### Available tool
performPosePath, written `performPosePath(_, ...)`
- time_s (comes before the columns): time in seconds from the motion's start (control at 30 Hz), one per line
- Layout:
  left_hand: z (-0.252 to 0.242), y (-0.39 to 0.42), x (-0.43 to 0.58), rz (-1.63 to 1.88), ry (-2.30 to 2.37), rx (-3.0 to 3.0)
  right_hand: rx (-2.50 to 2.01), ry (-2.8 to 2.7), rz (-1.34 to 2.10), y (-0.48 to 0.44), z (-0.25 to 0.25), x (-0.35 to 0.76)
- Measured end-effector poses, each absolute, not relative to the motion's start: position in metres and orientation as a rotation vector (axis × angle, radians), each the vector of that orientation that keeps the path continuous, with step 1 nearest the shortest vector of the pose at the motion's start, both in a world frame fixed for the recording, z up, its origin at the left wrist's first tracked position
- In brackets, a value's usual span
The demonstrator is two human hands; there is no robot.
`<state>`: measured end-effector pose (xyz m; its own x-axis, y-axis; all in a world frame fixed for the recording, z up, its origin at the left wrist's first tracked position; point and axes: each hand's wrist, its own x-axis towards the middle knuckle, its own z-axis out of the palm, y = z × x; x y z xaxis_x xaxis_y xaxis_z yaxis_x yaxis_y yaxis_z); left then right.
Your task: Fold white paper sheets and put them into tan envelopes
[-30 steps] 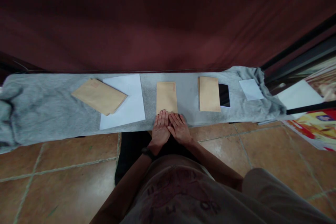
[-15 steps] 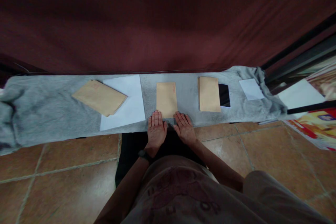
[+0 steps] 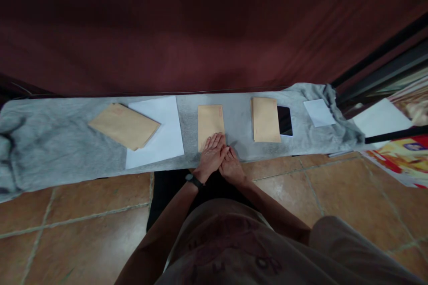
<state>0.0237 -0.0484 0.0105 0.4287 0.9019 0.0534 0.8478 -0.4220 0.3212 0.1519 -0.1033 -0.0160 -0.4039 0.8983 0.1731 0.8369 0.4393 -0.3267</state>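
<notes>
A small brown paper envelope (image 3: 210, 120) with red print at its upper right lies flat on the grey cloth, straight in front of me. My left hand (image 3: 211, 151) rests palm down across its lower right part, fingers stretched out and close together. Beside it, just off the lower right corner of the envelope, is my right hand (image 3: 231, 167), its fingers lying low on the cloth near the left thumb. The two hands touch or overlap slightly there. The envelope's lower edge is partly hidden under my left hand.
Left on the grey cloth (image 3: 60, 142), several brown envelopes (image 3: 123, 125) lie askew over white paper (image 3: 160, 142). To the right are a stack of brown envelopes (image 3: 266, 120), a dark-screened phone (image 3: 285, 121) partly beneath it, and a small white sheet (image 3: 319, 112).
My left hand has moved right and up from the lower left corner onto the envelope's lower right part. My right hand has shifted slightly left and down, its fingers drawn in.
</notes>
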Motion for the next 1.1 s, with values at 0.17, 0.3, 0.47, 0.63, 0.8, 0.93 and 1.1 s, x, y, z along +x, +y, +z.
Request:
performPosePath(0.17, 0.003, -0.041, 0.022, 0.349, 1.566, 2.435, -1.482, -2.360, 0.238, -0.102, -0.015, 0.156)
performPosePath(0.3, 0.000, -0.038, 0.011, 0.386, 1.657, 2.419, -1.483, -2.365, 0.249, -0.102, -0.012, 0.156)
performPosePath(0.47, -0.001, -0.040, 0.000, 0.376, 1.757, 2.398, -1.521, -2.348, 0.226, -0.102, -0.009, 0.158)
performPosePath(0.63, -0.001, -0.045, -0.001, 0.363, 1.844, 2.353, -1.547, -2.334, 0.193, -0.101, -0.008, 0.164)
performPosePath(0.8, -0.002, -0.047, 0.003, 0.379, 1.895, 2.340, -1.590, -2.292, 0.218, -0.102, -0.008, 0.168)
performPosePath(0.93, -0.002, -0.048, 0.004, 0.382, 1.912, 2.338, -1.594, -2.252, 0.253, -0.100, -0.006, 0.170)
performPosePath(1.1, 0.001, -0.049, 0.005, 0.357, 1.912, 2.329, -1.561, -2.226, 0.319, -0.097, -0.002, 0.168)
